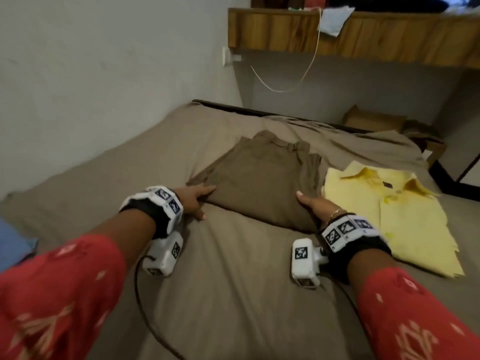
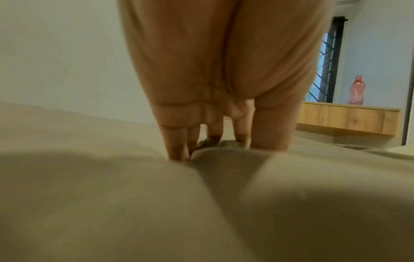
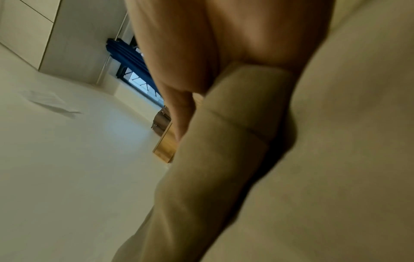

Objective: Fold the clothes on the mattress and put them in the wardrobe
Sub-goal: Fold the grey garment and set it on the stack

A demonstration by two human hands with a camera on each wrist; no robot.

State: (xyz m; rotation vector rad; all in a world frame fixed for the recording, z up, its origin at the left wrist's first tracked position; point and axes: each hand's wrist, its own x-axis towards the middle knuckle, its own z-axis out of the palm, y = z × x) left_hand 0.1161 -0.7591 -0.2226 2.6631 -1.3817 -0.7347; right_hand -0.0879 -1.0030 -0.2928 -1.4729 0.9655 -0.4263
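Note:
Folded brown trousers [image 1: 259, 183] lie in the middle of the mattress [image 1: 233, 294], which has a tan sheet. My left hand [image 1: 194, 201] rests with straight fingers against their near left corner, thumb on the sheet; the left wrist view shows the fingertips [image 2: 177, 150] down at the cloth edge [image 2: 208, 142]. My right hand [image 1: 311, 206] holds the near right corner, thumb on top and fingers hidden under the fold [image 3: 224, 141]. A folded yellow shirt [image 1: 389, 219] lies flat just right of the trousers.
A wooden shelf [image 1: 363, 37] with piled clothes juts from the wall above the bed's far end, and a cord [image 1: 285, 87] hangs from it. A cardboard box [image 1: 374, 120] sits past the far right corner. Blue cloth [image 1: 13, 245] lies at the left edge.

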